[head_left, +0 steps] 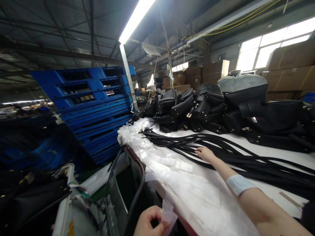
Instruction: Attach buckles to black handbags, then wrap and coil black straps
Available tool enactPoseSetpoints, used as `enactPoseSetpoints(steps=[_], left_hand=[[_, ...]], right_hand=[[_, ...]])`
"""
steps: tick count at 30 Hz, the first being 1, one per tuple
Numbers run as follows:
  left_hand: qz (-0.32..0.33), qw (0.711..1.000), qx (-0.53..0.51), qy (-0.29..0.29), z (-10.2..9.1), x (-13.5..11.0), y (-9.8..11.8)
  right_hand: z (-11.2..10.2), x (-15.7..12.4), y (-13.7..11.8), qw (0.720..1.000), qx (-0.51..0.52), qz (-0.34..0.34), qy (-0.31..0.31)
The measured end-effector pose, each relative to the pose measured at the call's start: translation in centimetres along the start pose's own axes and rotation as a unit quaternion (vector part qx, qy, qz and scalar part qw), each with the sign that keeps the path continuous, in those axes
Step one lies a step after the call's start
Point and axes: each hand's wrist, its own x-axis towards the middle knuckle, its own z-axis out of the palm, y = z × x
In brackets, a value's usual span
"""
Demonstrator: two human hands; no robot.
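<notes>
My right hand reaches across the table and rests its fingers on a bundle of long black straps that lie spread over the tabletop. My left hand is low at the table's near edge, pinching a thin white sheet of wrapping paper. More crumpled white wrapping paper is heaped along the table's left edge. A white plaster or band is on my right forearm.
A pile of black leather bags covers the table's far side. Stacked blue plastic pallets lean at the left. A metal-framed cart stands below the table's edge. More black bags sit at lower left. Cardboard boxes line the back.
</notes>
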Motion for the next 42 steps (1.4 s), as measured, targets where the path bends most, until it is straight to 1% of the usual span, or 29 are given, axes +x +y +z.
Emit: enactPoseSetpoints(steps=[2, 4, 6, 8, 9, 10, 12, 13, 15, 16, 18, 19, 21, 22, 23, 24, 25, 26, 27, 28, 29, 30, 31, 32, 34, 35, 37, 39, 42], left_hand=[[0.047, 0.998, 0.044, -0.02, -0.5, 0.7, 1.1], [0.107, 0.989, 0.1, -0.021, -0.8, 1.6, 3.2], [0.177, 0.974, 0.142, -0.026, -0.8, 2.5, 6.1], [0.248, 0.955, 0.151, -0.063, -0.2, 3.4, 9.2], [0.272, 0.947, 0.143, -0.094, 0.2, 3.8, 10.5], [0.289, 0.938, 0.124, -0.142, 0.7, 4.1, 11.6], [0.299, 0.912, 0.055, -0.276, 1.7, 4.7, 13.1], [0.294, 0.891, 0.012, -0.345, 2.0, 4.8, 13.4], [0.274, 0.856, -0.057, -0.436, 2.0, 4.8, 13.6], [0.26, 0.848, -0.07, -0.456, 1.7, 4.7, 13.5], [0.234, 0.856, -0.052, -0.458, 0.4, 4.4, 13.3], [0.223, 0.864, -0.032, -0.45, -0.3, 4.2, 13.1], [0.209, 0.881, 0.003, -0.424, -1.5, 4.0, 12.6], [0.206, 0.889, 0.018, -0.409, -1.9, 3.8, 12.1], [0.204, 0.896, 0.032, -0.394, -2.1, 3.7, 11.6], [0.201, 0.902, 0.046, -0.38, -2.1, 3.5, 11.1], [0.197, 0.906, 0.058, -0.37, -1.9, 3.2, 10.5], [0.194, 0.909, 0.065, -0.363, -1.6, 2.8, 10.0], [0.19, 0.911, 0.069, -0.359, -1.3, 2.3, 9.5], [0.185, 0.912, 0.069, -0.36, -0.8, 1.9, 9.1], [0.182, 0.91, 0.067, -0.366, -0.4, 1.4, 8.7], [0.179, 0.907, 0.067, -0.376, 0.1, 1.0, 8.4], [0.178, 0.903, 0.069, -0.385, 0.5, 0.6, 8.1], [0.176, 0.901, 0.072, -0.389, 0.8, 0.2, 7.8], [0.171, 0.902, 0.069, -0.391, 1.2, -0.4, 7.4], [0.167, 0.905, 0.06, -0.386, 1.3, -0.6, 7.2], [0.156, 0.914, 0.031, -0.374, 1.2, -1.1, 6.9], [0.128, 0.919, 0.001, -0.373, 0.8, -1.4, 6.4], [0.061, 0.922, -0.05, -0.38, 0.4, -1.8, 5.3]], right_hand=[[-2.2, -1.7, 0.0, 0.999, 0.027, -0.022, 0.002], [-4.4, -4.8, -0.7, 0.993, 0.1, -0.065, -0.002], [-6.0, -8.9, -2.1, 0.969, 0.21, -0.13, -0.017], [-7.0, -13.4, -3.8, 0.942, 0.27, -0.194, -0.038], [-7.3, -15.3, -4.5, 0.933, 0.275, -0.226, -0.049], [-7.4, -16.9, -5.0, 0.926, 0.272, -0.255, -0.057], [-7.8, -18.7, -5.0, 0.92, 0.252, -0.295, -0.054], [-8.2, -18.9, -4.5, 0.923, 0.237, -0.3, -0.039], [-9.4, -17.9, -2.7, 0.942, 0.191, -0.274, 0.013], [-10.4, -17.1, -1.5, 0.955, 0.159, -0.243, 0.053], [-12.4, -15.4, 1.0, 0.972, 0.079, -0.152, 0.158], [-13.3, -14.8, 2.1, 0.968, 0.024, -0.101, 0.229], [-14.2, -14.5, 3.3, 0.933, -0.058, -0.038, 0.352], [-14.0, -14.9, 3.1, 0.92, -0.05, -0.017, 0.387], [-13.3, -15.7, 2.5, 0.921, -0.005, 0.001, 0.391], [-12.1, -16.8, 1.3, 0.931, 0.071, 0.019, 0.359], [-10.3, -18.0, -0.3, 0.942, 0.167, 0.038, 0.287], [-8.1, -19.4, -2.2, 0.952, 0.26, 0.045, 0.156], [-5.5, -20.8, -4.3, 0.943, 0.33, 0.045, -0.007], [-2.7, -22.1, -6.4, 0.908, 0.381, 0.035, -0.172], [0.1, -23.3, -8.3, 0.863, 0.422, 0.031, -0.276], [2.7, -24.1, -9.9, 0.831, 0.458, 0.043, -0.313], [5.0, -24.7, -11.2, 0.804, 0.509, 0.059, -0.303], [6.8, -25.1, -12.1, 0.778, 0.561, 0.071, -0.273], [9.0, -25.2, -12.8, 0.754, 0.617, 0.081, -0.21], [9.3, -25.2, -12.7, 0.756, 0.619, 0.078, -0.198], [9.0, -25.0, -11.8, 0.78, 0.59, 0.068, -0.2], [8.0, -24.8, -10.7, 0.801, 0.558, 0.062, -0.206], [6.2, -24.7, -9.4, 0.816, 0.547, 0.057, -0.18]])
